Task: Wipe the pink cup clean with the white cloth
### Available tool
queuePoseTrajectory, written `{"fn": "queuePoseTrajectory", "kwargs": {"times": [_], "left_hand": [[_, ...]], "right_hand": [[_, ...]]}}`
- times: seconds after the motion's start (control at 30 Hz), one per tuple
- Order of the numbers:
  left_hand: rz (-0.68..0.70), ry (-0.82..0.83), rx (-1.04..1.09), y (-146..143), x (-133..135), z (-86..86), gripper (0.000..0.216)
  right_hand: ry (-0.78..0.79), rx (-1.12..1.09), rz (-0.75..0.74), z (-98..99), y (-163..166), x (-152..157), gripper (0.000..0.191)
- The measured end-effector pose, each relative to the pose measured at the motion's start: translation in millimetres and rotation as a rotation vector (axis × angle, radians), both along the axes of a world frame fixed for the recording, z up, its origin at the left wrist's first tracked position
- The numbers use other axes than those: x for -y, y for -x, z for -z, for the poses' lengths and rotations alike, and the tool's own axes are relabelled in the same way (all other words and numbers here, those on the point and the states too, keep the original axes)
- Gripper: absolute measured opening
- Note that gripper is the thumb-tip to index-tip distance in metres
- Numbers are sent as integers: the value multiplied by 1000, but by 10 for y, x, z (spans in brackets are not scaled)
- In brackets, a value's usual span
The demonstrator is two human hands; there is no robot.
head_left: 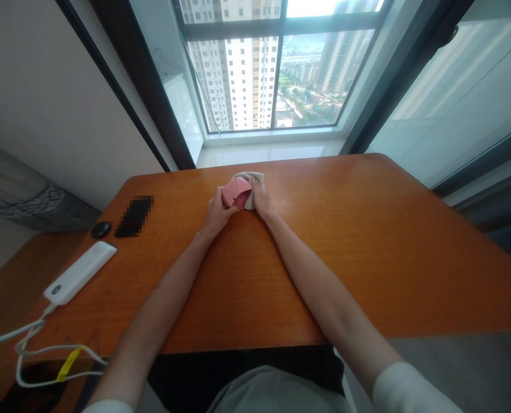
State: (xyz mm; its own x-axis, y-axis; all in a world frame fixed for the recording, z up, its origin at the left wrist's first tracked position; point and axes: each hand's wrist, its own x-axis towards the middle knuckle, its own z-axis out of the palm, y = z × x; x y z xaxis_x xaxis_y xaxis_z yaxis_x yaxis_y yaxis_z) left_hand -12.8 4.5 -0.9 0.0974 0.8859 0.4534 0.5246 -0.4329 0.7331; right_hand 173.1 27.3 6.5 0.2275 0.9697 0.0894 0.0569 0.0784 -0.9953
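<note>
Near the far edge of the wooden table, both my arms reach forward to a small pink angular container. My left hand is closed around its left and lower side, thumb at the near edge. The container is tilted, with what looks like an opening turned to the right. My right hand is closed on a pale grey cloth, which lies against the container's right side and shows behind it too. Some of the right fingers are hidden by the cloth and the container.
On the table's left side lie a blurred-out black rectangle, a round black disc and a white power strip. White cables with a yellow tag hang at the near left corner. A window stands beyond the far edge.
</note>
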Motion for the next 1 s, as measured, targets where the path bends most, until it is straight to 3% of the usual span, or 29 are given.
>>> {"fn": "queuePoseTrajectory", "kwargs": {"times": [0.17, 0.3, 0.37, 0.5, 0.57, 0.67, 0.77, 0.9, 1.0], "left_hand": [[16, 14, 9, -1, -5, 4, 44], [11, 25, 10, -16, 11, -15, 45], [15, 30, 7, -19, 21, -21, 44], [14, 36, -7, -7, 5, 11, 48], [21, 21, -16, 9, -39, 69, 50], [41, -48, 50, 32, -143, 197, 42], [11, -114, 143, 41, -235, 302, 40], [50, -159, 132, 26, -263, 310, 54], [85, -144, 83, 15, -228, 255, 46]], "right_hand": [[1, -72, -2, 32, 18, -22, 52], [33, -28, 100, -149, -3, -19, 55], [-72, 103, 167, -316, -25, 6, 57], [-473, 497, 288, -668, 55, 147, 62], [-569, 690, 302, -754, 195, 272, 63], [-566, 1006, 107, -711, 465, 481, 67], [-507, 1185, -65, -575, 649, 614, 63], [-488, 1211, -62, -497, 658, 631, 63], [-498, 1186, -56, -511, 602, 592, 60]]}}
